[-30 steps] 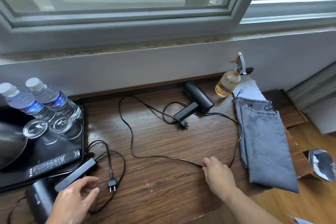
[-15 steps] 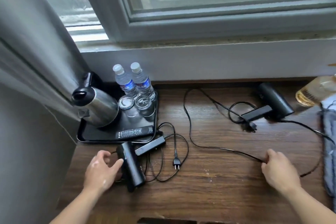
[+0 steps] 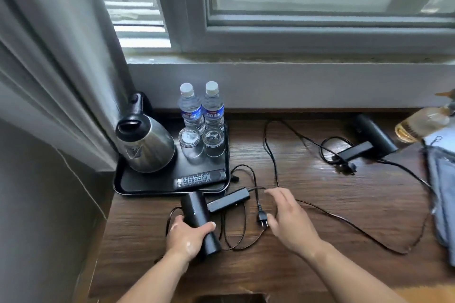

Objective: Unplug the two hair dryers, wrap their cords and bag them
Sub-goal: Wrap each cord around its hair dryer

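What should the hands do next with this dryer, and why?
Probably the right hand should pinch the plug and start winding. The left hand already grips the dryer, the right one is open right beside the plug, and the cord lies in loose loops on the table.

The near hair dryer [image 3: 199, 216], the far hair dryer [image 3: 374, 134] and the loose plug [image 3: 262, 218] are matte black. The table [image 3: 344, 192] is dark brown with streaky wood grain. The tray [image 3: 172, 190] is glossy black, the kettle [image 3: 150, 150] silver with a black lid, and the water bottles [image 3: 190, 110] clear with blue labels and white caps. The fabric bag [image 3: 443, 192] is grey-blue, the curtain [image 3: 49, 69] grey.
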The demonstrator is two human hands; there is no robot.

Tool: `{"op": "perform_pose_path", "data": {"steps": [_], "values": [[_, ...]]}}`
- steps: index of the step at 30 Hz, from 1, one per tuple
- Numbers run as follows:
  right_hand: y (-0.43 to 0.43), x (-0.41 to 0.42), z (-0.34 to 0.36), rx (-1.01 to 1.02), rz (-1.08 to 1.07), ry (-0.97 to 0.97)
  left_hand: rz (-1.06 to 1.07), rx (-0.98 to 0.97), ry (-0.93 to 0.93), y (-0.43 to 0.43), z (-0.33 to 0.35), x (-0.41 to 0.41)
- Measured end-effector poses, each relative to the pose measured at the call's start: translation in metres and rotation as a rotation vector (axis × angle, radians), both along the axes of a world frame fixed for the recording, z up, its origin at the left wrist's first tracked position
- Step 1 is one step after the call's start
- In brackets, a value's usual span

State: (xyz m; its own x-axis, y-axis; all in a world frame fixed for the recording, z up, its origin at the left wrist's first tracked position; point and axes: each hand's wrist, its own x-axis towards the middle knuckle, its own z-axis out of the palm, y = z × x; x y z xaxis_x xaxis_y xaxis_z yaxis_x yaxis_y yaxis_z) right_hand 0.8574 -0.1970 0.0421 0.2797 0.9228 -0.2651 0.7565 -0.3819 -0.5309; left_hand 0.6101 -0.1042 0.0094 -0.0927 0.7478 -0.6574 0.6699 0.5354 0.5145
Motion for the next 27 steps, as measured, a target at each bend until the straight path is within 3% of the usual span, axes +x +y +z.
{"op": "perform_pose_path", "data": {"steps": [4, 8, 11, 17, 27], "values": [[0.028, -0.022, 0.012, 0.019, 0.262, -0.145, -0.096, 0.048, -0.182, 0.009, 0.019, -0.02], [0.049, -0.023, 0.042, -0.079, 0.299, -0.114, -0.157, 0.085, -0.448, 0.027, 0.053, -0.024], [0.054, -0.016, 0.067, -0.058, 0.238, 0.02, -0.235, 0.135, -0.557, 0.046, 0.077, -0.022], [0.052, -0.004, 0.094, 0.005, 0.056, 0.238, -0.173, 0.026, -0.856, 0.065, 0.109, -0.002], [0.057, -0.008, 0.097, 0.23, -0.24, 0.48, 0.077, 0.166, -1.025, 0.054, 0.119, 0.044]]}}
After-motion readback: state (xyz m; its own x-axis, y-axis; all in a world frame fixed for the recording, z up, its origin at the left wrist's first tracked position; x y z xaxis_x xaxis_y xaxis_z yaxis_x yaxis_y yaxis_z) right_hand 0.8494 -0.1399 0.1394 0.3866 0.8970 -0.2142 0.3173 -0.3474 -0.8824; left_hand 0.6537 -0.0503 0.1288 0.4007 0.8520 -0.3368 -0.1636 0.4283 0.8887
